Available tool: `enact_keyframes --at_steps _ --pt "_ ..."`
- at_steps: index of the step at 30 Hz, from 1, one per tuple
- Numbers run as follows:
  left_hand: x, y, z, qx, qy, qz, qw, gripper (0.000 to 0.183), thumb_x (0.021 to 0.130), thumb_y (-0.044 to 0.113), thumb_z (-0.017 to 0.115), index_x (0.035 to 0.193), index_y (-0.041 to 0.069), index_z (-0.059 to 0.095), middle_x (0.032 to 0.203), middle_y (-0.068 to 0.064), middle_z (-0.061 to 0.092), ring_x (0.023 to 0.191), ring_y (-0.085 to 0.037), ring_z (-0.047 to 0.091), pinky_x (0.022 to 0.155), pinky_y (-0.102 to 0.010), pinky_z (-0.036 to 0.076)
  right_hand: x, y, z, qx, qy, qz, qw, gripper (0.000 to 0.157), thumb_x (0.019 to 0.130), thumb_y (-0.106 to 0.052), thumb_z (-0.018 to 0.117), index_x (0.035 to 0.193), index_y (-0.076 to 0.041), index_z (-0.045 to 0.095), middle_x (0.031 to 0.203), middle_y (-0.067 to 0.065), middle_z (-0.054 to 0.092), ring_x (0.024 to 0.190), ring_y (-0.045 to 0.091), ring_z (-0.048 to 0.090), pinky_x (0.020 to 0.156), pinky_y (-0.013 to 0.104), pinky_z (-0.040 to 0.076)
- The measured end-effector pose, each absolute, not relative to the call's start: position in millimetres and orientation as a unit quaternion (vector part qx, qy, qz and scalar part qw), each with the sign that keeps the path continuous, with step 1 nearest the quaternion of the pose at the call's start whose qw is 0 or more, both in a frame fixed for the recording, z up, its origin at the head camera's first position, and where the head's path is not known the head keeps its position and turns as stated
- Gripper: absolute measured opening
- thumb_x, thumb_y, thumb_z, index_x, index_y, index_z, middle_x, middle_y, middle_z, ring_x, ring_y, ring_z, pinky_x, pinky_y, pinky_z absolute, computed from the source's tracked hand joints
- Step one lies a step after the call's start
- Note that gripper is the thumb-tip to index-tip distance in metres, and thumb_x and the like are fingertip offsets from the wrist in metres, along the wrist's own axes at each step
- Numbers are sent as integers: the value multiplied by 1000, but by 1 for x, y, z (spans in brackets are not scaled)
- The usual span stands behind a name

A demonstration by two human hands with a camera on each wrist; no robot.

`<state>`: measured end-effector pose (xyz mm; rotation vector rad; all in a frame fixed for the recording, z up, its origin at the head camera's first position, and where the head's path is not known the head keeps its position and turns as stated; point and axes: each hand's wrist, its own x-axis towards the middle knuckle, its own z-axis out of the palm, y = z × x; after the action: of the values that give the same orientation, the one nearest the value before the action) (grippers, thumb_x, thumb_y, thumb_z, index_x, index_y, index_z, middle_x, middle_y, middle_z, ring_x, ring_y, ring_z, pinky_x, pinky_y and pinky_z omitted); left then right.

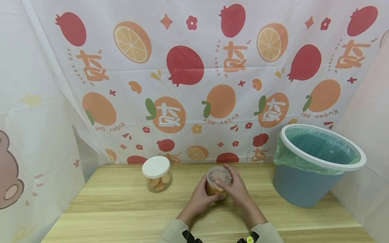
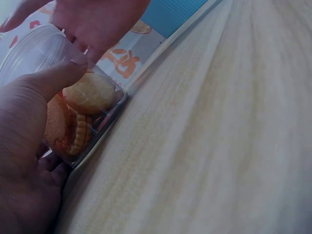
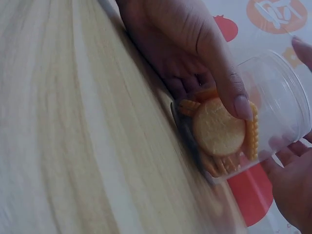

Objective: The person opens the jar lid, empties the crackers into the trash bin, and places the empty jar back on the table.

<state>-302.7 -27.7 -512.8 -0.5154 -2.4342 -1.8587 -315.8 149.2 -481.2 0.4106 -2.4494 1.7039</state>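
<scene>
A clear plastic jar [image 1: 218, 173] with orange and pale biscuits [image 3: 219, 126] inside stands on the wooden table. My left hand [image 1: 200, 195] grips its lower part, the thumb [image 2: 53, 78] lying across the wall and the other fingers behind. Around the upper part curves my right hand [image 1: 237, 187]; its thumb reaches over the near side of the rim [image 3: 287, 92] and its fingers are against the far side. In the right wrist view, fingertips of the right hand [image 3: 297, 180] show at the jar's wall.
Left of the hands stands a second jar [image 1: 156, 173] with a white lid and biscuits inside. A blue bin [image 1: 304, 185] with a white rim and green liner stands at the right. Behind the table [image 1: 121, 209] hangs a fruit-printed curtain [image 1: 194, 111].
</scene>
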Motion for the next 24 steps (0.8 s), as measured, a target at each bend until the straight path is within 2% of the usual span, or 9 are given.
enact_keyframes --at_steps 3,6,15,17,20,22,24 --pt "-303 -28 -513 -166 -782 -601 12 95 80 31 86 157 20 32 152 -4 51 139 -24 48 115 -49 37 -316 150 -483 154 -781 603 40 73 96 -24 68 157 -7 32 160 18 37 149 38 35 121 58 28" --pt "-303 -29 -513 -169 -781 -601 13 94 81 30 85 157 18 32 150 -6 52 138 -26 49 114 -50 37 -317 152 -484 166 -754 635 24 71 97 -19 63 158 -3 29 161 20 37 151 39 31 123 57 23" --pt "-301 -29 -510 -176 -773 -609 16 92 82 25 85 157 16 33 152 -7 50 140 -27 47 116 -54 34 -316 159 -483 189 -738 647 3 63 99 -14 56 156 -3 32 159 24 38 149 43 34 120 55 29" --pt "-300 -29 -509 -177 -772 -611 17 92 81 24 85 157 15 32 152 -7 50 140 -27 48 115 -53 34 -317 161 -483 191 -737 648 -1 62 99 -13 55 156 -3 33 158 25 39 147 43 36 119 48 32" --pt "-300 -29 -509 -176 -770 -613 15 93 81 24 85 157 15 32 152 -8 50 139 -27 48 115 -52 35 -317 163 -482 192 -736 649 -5 60 99 -13 55 155 -2 34 157 25 41 146 43 38 114 28 38" --pt "-300 -29 -509 -175 -770 -613 15 93 81 24 85 157 15 32 152 -8 50 139 -27 48 115 -52 36 -318 164 -481 189 -735 652 -10 61 100 -13 56 155 -2 35 156 25 42 146 43 38 108 16 39" --pt "-300 -29 -509 -175 -770 -613 15 93 81 24 86 157 15 32 152 -8 50 139 -28 48 115 -53 35 -318 166 -480 188 -733 654 -15 60 100 -13 55 155 0 34 156 25 42 146 43 38 103 10 39"
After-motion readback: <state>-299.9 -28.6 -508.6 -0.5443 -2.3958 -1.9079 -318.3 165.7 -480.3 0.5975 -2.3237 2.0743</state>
